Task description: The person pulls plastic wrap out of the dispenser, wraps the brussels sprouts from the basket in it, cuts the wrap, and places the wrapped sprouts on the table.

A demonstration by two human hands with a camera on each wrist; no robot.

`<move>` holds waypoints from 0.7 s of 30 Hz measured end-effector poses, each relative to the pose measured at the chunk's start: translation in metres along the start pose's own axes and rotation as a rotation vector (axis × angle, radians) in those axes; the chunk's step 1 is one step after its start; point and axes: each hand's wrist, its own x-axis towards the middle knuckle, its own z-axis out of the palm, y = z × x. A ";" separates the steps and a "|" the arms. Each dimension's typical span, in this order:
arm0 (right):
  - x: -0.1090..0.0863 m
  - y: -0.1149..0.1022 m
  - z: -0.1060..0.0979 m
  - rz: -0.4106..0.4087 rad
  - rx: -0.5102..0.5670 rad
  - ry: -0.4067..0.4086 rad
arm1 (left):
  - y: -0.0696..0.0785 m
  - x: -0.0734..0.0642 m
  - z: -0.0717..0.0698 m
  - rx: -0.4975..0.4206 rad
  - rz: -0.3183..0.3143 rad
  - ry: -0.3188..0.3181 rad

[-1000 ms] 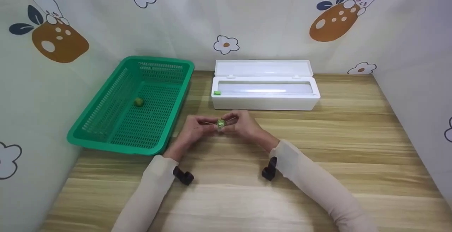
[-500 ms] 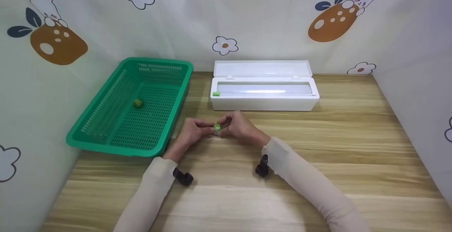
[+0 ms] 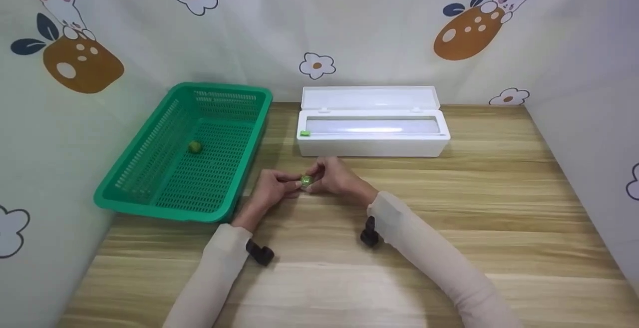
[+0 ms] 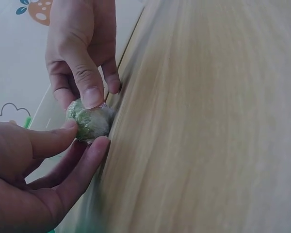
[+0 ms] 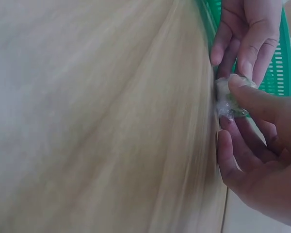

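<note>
Left hand (image 3: 269, 188) and right hand (image 3: 338, 175) pinch a wrapped ball (image 4: 89, 120) between them.
At left, the basket (image 3: 155, 211) holds a green ball (image 3: 195, 147), its details hard to make out; mid-worktop (image 3: 324, 273), fingertips partly hide the wrapped ball; contact with the worktop is unclear; behind, slightly right, the box (image 3: 373, 148) stands lid up; the bottom edge cuts off both sleeves (image 3: 199, 288).

No words, numbers or brand names can be read in any view. None can be seen on the small wrapped ball (image 4: 88, 124) held between the hands (image 3: 337, 175), on the white box (image 3: 373, 148) just past them, on the green basket (image 3: 162, 211) to their left, or on the cloth (image 3: 249, 23) farther back.
</note>
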 end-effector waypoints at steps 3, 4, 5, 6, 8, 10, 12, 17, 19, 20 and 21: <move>0.001 0.001 -0.001 -0.012 0.006 -0.030 | 0.000 0.000 -0.002 -0.001 -0.006 -0.003; 0.001 0.001 -0.001 -0.016 0.004 -0.038 | 0.000 0.000 -0.002 -0.001 -0.008 -0.007; 0.001 0.001 -0.002 -0.020 0.004 -0.046 | 0.000 0.001 -0.003 0.002 -0.009 -0.011; 0.002 0.001 -0.003 -0.025 0.003 -0.054 | 0.001 0.001 -0.004 0.003 -0.013 -0.015; 0.002 0.001 -0.004 -0.026 -0.006 -0.068 | 0.003 0.002 -0.006 0.001 -0.027 -0.028; 0.001 0.002 -0.005 -0.026 -0.011 -0.081 | 0.006 0.002 -0.008 -0.011 -0.051 -0.043; 0.001 0.001 -0.006 -0.022 -0.013 -0.093 | 0.009 0.002 -0.011 -0.020 -0.067 -0.049; 0.001 0.000 -0.007 -0.025 -0.022 -0.096 | 0.012 0.002 -0.016 -0.041 -0.092 -0.045; 0.001 0.000 -0.007 -0.033 -0.020 -0.097 | 0.012 0.001 -0.017 -0.042 -0.096 -0.039; 0.001 0.000 -0.007 -0.036 -0.023 -0.096 | 0.011 0.001 -0.017 -0.041 -0.093 -0.038; 0.000 0.000 -0.007 -0.040 -0.026 -0.096 | 0.010 0.000 -0.017 -0.037 -0.092 -0.034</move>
